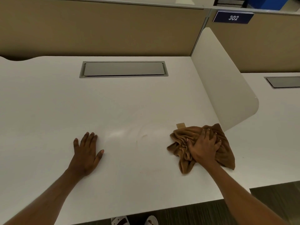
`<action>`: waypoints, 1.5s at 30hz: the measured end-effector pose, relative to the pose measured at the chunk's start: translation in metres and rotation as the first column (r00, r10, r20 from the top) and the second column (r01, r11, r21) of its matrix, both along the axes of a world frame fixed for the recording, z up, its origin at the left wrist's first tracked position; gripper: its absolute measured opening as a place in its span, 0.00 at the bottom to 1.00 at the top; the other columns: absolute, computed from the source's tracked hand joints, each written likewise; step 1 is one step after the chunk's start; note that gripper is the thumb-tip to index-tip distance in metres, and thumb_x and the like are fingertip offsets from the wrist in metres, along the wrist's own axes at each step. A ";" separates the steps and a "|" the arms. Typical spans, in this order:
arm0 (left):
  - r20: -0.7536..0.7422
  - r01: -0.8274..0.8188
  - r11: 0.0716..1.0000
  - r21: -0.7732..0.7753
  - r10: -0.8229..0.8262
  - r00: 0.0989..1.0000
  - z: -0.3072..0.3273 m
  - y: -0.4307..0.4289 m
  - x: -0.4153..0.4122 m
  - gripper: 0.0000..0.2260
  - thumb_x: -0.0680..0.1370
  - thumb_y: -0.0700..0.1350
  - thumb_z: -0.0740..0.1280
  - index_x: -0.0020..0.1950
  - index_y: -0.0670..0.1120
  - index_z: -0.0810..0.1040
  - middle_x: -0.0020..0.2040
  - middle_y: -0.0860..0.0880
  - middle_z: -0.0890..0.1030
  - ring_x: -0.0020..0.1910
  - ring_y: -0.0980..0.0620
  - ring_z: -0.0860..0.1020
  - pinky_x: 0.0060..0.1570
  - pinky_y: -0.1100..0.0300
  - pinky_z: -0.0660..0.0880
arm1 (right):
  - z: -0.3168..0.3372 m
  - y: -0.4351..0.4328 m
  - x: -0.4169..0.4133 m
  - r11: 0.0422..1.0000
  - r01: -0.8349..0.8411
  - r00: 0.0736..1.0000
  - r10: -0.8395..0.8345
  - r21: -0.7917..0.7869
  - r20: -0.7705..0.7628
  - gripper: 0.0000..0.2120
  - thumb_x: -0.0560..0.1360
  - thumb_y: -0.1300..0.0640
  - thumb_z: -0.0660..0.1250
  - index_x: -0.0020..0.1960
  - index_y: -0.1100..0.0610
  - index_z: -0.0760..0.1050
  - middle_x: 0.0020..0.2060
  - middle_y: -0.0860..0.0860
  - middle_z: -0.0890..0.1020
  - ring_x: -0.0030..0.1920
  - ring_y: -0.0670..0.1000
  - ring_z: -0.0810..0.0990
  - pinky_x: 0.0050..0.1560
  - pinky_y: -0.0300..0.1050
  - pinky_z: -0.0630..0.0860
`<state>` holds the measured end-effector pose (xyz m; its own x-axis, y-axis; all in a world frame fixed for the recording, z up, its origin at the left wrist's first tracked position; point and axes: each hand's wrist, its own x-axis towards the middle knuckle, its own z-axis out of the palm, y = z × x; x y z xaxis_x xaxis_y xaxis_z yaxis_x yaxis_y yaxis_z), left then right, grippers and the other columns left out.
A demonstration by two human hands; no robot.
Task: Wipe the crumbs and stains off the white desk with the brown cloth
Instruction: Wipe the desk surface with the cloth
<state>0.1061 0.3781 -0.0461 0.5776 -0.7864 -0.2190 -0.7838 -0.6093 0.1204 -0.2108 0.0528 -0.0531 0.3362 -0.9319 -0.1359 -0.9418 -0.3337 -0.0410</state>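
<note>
The brown cloth (180, 143) lies bunched on the right part of the white desk (113, 103), close to the side divider. My right hand (203, 147) presses down on top of it, fingers spread and gripping its folds. My left hand (86, 151) rests flat on the desk at the left, palm down, fingers apart, holding nothing. Between the hands a faint smeared streak (142, 136) and a few tiny specks show on the surface. A small tan tag (180, 125) pokes out from the cloth's far edge.
A grey cable hatch (123, 69) is set into the desk's back. A tan partition wall (97, 30) stands behind, a white rounded divider (227, 88) at the right, with a neighbouring desk (276, 127) beyond. A blue "302" sign (233, 17) hangs above. The front edge is near my feet.
</note>
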 end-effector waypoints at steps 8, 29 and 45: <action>-0.004 0.017 1.000 0.002 -0.017 1.000 -0.003 0.001 0.002 0.39 0.78 0.63 0.38 0.71 0.34 0.64 0.71 0.35 0.67 0.73 0.37 0.61 0.67 0.32 0.56 | 0.008 -0.033 0.055 1.000 0.004 1.000 -0.004 0.011 0.004 0.42 0.73 0.35 0.58 0.75 0.64 0.57 0.75 0.63 0.61 0.73 0.68 0.57 0.70 0.73 0.52; -0.067 0.020 0.996 -0.092 -0.026 0.997 -0.005 0.007 0.004 0.40 0.77 0.64 0.34 0.74 0.35 0.59 0.74 0.36 0.63 0.75 0.39 0.57 0.71 0.34 0.50 | 0.002 0.108 0.186 0.862 -0.507 0.859 0.503 0.014 0.095 0.41 0.71 0.36 0.51 0.75 0.63 0.59 0.74 0.62 0.62 0.73 0.68 0.57 0.69 0.74 0.49; -0.067 -0.010 0.994 -0.111 0.003 0.998 0.000 0.009 0.000 0.34 0.77 0.58 0.43 0.74 0.35 0.60 0.74 0.36 0.63 0.75 0.39 0.57 0.70 0.35 0.49 | -0.004 0.191 0.088 0.734 -0.670 0.741 0.669 0.110 0.049 0.44 0.70 0.35 0.49 0.77 0.61 0.53 0.77 0.61 0.55 0.75 0.67 0.51 0.66 0.77 0.43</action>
